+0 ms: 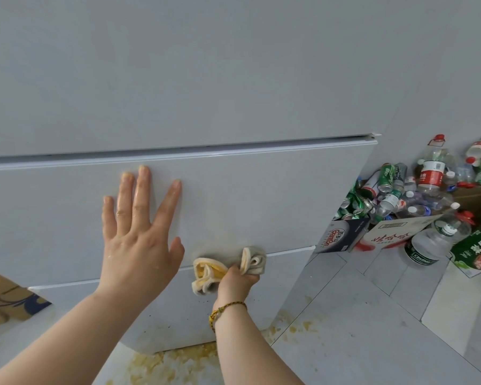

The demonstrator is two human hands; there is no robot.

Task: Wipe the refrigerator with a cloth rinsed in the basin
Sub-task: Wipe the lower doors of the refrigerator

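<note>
Cloth (206,273) is bunching, soft and limp, in your gripping right hand (238,282); left hand (139,240) is pressing flat against refrigerator (261,195).

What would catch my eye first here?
Two hands on the grey refrigerator: the left hand pressed flat on a drawer front, the right hand gripping a bunched cloth at the seam below. To the right, boxes overflow with empty bottles and cans; yellowish stains mark the floor.

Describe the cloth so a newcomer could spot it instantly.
Start at the white refrigerator filling the view and drop to the lower edge of its middle drawer. There the right hand grips a bunched cloth. It alone is soft fabric: yellow-cream one end, grey the other.
</note>
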